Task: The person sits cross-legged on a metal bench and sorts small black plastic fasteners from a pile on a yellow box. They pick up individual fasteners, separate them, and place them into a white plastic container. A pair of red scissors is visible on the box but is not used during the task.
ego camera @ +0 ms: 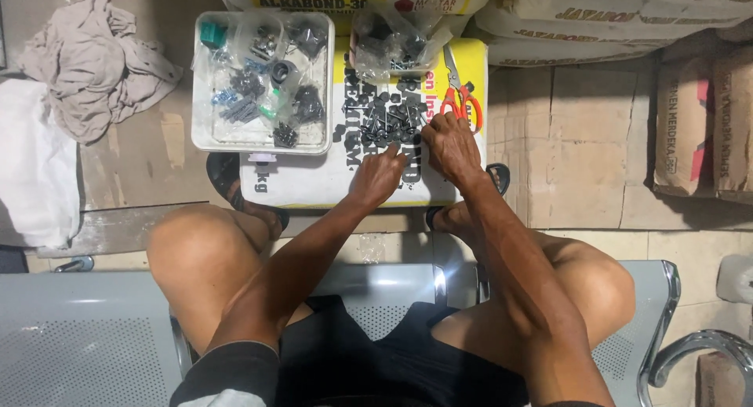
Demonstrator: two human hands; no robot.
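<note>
Small dark screws, spread on a white and yellow sack, are being sorted by the left hand and right hand, fingers bent narrowly on the pile, so careful single picking seems needed next.

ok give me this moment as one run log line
left hand: fingertips on small dark screws | right hand: on the same pile | surface: white and yellow sack | nearby: red-handled scissors, clear tray

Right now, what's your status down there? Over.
Left hand and right hand both fingering the pile of small dark screws on the white-and-yellow sack. Red-handled scissors just beyond the right hand. Nothing blocking.
</note>
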